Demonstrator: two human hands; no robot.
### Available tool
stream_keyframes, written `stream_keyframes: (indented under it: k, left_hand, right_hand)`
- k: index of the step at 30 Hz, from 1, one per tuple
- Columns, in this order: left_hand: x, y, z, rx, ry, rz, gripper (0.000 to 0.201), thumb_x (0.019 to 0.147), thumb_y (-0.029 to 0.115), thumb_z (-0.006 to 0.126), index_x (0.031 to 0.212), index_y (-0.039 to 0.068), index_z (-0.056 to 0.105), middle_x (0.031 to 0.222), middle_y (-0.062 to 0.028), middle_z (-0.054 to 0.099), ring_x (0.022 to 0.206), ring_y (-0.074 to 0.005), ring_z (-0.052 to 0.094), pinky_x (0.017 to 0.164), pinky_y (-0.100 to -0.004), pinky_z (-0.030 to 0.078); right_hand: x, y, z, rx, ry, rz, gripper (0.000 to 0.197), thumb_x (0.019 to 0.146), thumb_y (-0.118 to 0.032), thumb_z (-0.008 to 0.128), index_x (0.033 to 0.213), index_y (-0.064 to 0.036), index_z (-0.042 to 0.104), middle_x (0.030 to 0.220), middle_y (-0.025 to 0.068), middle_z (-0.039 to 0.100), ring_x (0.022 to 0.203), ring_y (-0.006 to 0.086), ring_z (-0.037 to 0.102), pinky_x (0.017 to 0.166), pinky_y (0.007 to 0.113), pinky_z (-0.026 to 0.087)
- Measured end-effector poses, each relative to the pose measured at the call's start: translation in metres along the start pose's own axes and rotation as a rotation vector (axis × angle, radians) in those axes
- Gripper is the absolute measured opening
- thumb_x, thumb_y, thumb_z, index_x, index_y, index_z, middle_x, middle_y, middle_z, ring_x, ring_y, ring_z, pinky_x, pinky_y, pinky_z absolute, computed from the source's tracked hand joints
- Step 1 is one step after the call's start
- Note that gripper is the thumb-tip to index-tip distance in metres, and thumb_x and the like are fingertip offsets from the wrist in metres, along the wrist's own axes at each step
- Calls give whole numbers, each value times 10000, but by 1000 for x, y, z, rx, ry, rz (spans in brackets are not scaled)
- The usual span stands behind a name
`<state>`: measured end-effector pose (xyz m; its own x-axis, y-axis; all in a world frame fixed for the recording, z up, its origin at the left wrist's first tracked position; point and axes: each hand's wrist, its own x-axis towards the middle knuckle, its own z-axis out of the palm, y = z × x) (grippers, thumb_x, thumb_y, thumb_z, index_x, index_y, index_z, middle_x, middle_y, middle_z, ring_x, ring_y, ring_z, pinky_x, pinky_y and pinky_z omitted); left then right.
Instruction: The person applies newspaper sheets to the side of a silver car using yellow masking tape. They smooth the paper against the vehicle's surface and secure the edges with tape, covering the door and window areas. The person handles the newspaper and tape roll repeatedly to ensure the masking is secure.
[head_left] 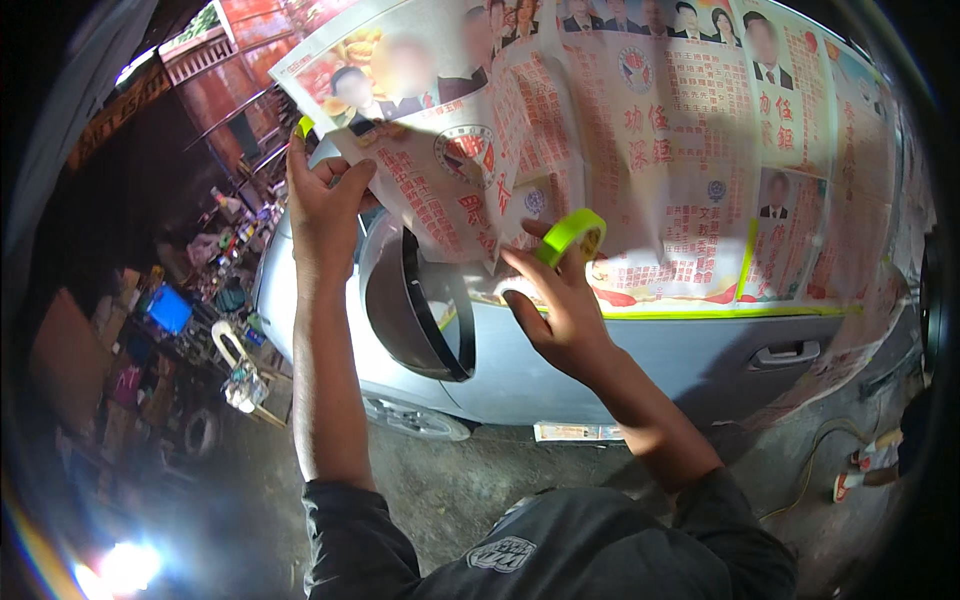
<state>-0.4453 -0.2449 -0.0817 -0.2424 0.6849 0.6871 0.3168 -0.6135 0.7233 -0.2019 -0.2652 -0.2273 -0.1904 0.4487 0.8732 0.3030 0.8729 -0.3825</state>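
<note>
Sheets of newspaper with red print and portrait photos cover the upper side of a silver car. At the upper left, my left hand is closed on the near corner of a sheet, with a short piece of yellow-green tape by the index fingertip. A roll of yellow-green masking tape hangs on the fingers of my right hand, which is just below the sheet's lower edge. A long tape strip runs along the paper's bottom edge. The side mirror sits between my forearms.
The door handle is at the right. A folded paper lies on the floor under the car. Cluttered goods with a blue container stand at the left. A yellow hose and another person's foot are at the right.
</note>
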Motion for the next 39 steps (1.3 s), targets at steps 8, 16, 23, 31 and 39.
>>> stream_keyframes:
  k: [8, 16, 23, 31, 39]
  left_hand:
    - [20, -28, -15, -137, -57, -40, 751, 918, -22, 648, 1555, 71, 261, 1061, -125, 697, 863, -198, 719, 684, -313, 635]
    - [16, -48, -34, -253, -133, -115, 866, 944, -20, 630, 1614, 28, 84, 1044, -163, 644, 835, -202, 708, 670, -306, 647]
    - [5, -58, -40, 25, 97, 170, 588, 963, 31, 638, 1499, 42, 396, 1199, -155, 645, 1044, -179, 642, 772, -292, 573]
    - [-1, -11, -46, -30, -611, 72, 180, 911, 45, 545, 1017, -38, 665, 1025, -117, 710, 990, -192, 640, 941, -317, 475]
    - [5, -7, -29, 485, -601, 178, 153, 926, 62, 585, 1001, -50, 659, 908, -173, 667, 812, -273, 646, 765, -355, 501]
  right_hand:
    - [65, -9, 68, -64, 89, -179, 504, 888, -2, 688, 1377, -104, 618, 1187, 202, 570, 1016, 381, 610, 868, 451, 515]
    - [92, -3, 72, -61, -101, -33, 344, 967, -62, 612, 1309, -48, 647, 1193, 279, 553, 1078, 450, 614, 911, 478, 500]
    - [95, -1, 77, -58, -96, -9, 291, 958, -69, 594, 1237, -40, 672, 1194, 272, 569, 1092, 443, 619, 931, 482, 499]
    - [98, 0, 89, 267, -95, 200, 254, 942, -99, 612, 1184, -52, 670, 1142, 236, 582, 1076, 432, 619, 913, 497, 499]
    - [96, 13, 96, -47, -27, -15, 254, 916, -85, 615, 1156, -39, 682, 1072, 222, 607, 1041, 424, 618, 891, 483, 498]
